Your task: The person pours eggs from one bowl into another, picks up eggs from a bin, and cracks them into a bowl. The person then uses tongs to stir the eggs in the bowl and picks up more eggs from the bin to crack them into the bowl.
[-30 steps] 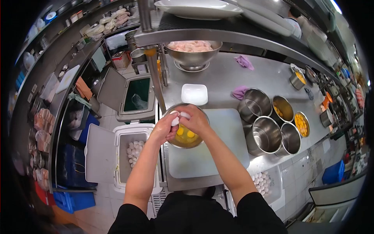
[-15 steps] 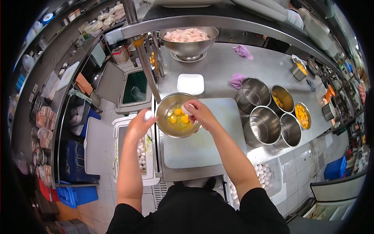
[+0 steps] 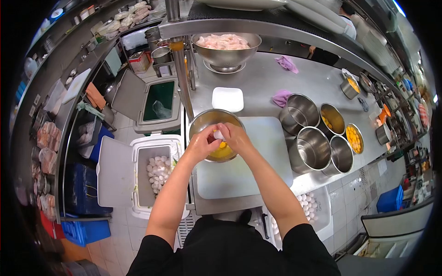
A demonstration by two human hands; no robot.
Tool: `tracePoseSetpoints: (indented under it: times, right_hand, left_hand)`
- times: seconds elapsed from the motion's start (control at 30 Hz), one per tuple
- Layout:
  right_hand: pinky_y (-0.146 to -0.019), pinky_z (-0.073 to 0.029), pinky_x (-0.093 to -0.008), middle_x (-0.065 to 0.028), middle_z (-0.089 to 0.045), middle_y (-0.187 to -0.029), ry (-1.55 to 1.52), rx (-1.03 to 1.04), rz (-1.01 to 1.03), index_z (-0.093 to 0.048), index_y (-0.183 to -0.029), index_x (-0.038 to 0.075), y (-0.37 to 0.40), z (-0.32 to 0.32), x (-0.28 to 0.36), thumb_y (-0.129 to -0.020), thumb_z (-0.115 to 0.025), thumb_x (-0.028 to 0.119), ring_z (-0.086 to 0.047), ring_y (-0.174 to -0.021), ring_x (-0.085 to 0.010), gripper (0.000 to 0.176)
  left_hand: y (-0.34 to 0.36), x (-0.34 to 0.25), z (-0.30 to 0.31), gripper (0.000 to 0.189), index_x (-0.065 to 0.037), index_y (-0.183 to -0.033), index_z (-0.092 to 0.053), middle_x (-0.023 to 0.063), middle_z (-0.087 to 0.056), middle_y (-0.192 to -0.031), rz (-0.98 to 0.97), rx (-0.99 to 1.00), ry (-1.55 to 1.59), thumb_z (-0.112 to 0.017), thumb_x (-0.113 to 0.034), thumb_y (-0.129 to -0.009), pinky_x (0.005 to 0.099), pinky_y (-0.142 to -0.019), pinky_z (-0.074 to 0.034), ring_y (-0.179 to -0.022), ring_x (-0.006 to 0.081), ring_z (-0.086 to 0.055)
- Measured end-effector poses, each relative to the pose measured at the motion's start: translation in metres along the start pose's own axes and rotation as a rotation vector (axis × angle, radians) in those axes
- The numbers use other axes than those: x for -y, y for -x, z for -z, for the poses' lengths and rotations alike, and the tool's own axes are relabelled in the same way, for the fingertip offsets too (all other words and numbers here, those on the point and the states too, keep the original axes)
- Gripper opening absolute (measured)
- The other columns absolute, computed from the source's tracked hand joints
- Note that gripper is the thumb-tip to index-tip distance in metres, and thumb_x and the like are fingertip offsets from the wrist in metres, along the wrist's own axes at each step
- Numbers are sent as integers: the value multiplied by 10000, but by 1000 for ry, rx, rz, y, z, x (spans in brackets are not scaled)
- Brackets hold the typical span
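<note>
Hands [image 3: 200,144] [image 3: 234,137] have drawn together — rounded white eggshell [image 3: 218,135] between them.

Steel counter [image 3: 262,76], overhead shelf [image 3: 239,27] and metal pots [image 3: 297,158] show a commercial kitchen.

Bright light fills a kitchen, glinting off steel pots [image 3: 315,148] and counter [image 3: 258,85] right of centre as a light strip [image 3: 399,7] glows at upper right; fisheye curvature bends the top shelf [image 3: 276,31], blurred edges sinking into black.
</note>
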State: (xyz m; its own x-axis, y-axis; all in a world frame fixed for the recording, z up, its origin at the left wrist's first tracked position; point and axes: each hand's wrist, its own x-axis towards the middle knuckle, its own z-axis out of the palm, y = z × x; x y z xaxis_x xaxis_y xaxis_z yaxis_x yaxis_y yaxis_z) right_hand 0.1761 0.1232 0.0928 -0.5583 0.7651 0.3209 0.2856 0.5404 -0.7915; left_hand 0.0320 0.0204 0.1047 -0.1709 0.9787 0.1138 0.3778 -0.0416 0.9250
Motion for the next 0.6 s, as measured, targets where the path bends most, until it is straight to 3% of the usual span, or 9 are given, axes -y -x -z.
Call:
tracePoseSetpoints:
  times: [0.07, 0.2, 0.27, 0.37, 0.43, 0.5, 0.57, 0.6]
  right_hand:
    - [-716, -506, -494, -212, -690, -880, 201, 141, -58, -652, -913, 38, -1, 6, 9, -1017, -484, 447, -645, -796, -408, 454]
    - [-705, -511, -488, -161, -705, -911, 359, 104, 64, -653, -942, 63, -4, 8, 19, -1011, -500, 439, -656, -818, -380, 412]
    - [-771, -505, -481, -142, -674, -913, 494, 125, 117, -653, -1020, 88, -5, 11, 27, -1034, -461, 383, -633, -860, -392, 352]
    - [-854, -505, -464, -155, -678, -1051, 324, 79, 117, -649, -1130, 96, -9, 1, 42, -1022, -479, 383, -634, -997, -371, 350]
    - [-963, -476, -447, -191, -655, -1183, 127, 138, 6, -571, -1323, 91, -5, -13, 65, -1005, -504, 419, -605, -1138, -363, 462]
    - [-1036, -441, -440, -228, -590, -1316, -63, 205, 35, -433, -1459, 58, 1, -37, 76, -982, -542, 463, -561, -1235, -373, 635]
    - [-1061, -424, -444, -239, -527, -1391, 51, 72, 235, -367, -1495, 31, 14, -53, 84, -976, -560, 473, -518, -1284, -380, 708]
    - [-1080, -410, -448, -249, -468, -1448, 68, 129, 167, -378, -1484, 17, 26, -53, 94, -964, -584, 462, -478, -1322, -392, 714]
  left_hand:
    - [-1, 1, 1, 452, -47, -1269, -589, 83, -675, -824, -3, -26, -74, -673, -115, -830, 311, -703, -521, -712, 184, -632]
    - [-6, 10, 4, 424, -49, -1237, -599, 88, -680, -878, -65, -18, -35, -648, -87, -818, 310, -705, -521, -713, 188, -635]
    - [-7, 9, 6, 436, -55, -1229, -604, 106, -665, -1013, -166, -79, 60, -685, -91, -802, 310, -722, -512, -780, 186, -628]
    - [2, -5, 12, 477, -69, -1248, -606, 101, -632, -1149, -259, -197, -65, -731, -103, -789, 312, -752, -508, -865, 189, -620]
    - [10, -2, 28, 495, -77, -1259, -604, 92, -626, -1160, -243, -235, -39, -753, -121, -789, 309, -769, -505, -899, 191, -615]
    - [23, 13, 52, 504, -87, -1268, -604, 72, -622, -1178, -221, -324, -67, -773, -140, -797, 304, -795, -497, -943, 187, -609]
    - [45, 32, 83, 521, -90, -1303, -587, 64, -612, -1231, -157, -384, -108, -764, -132, -814, 311, -839, -492, -990, 185, -606]
    - [57, 40, 100, 550, -92, -1338, -568, 68, -602, -1277, -102, -402, -104, -757, -124, -823, 321, -875, -491, -1028, 188, -605]
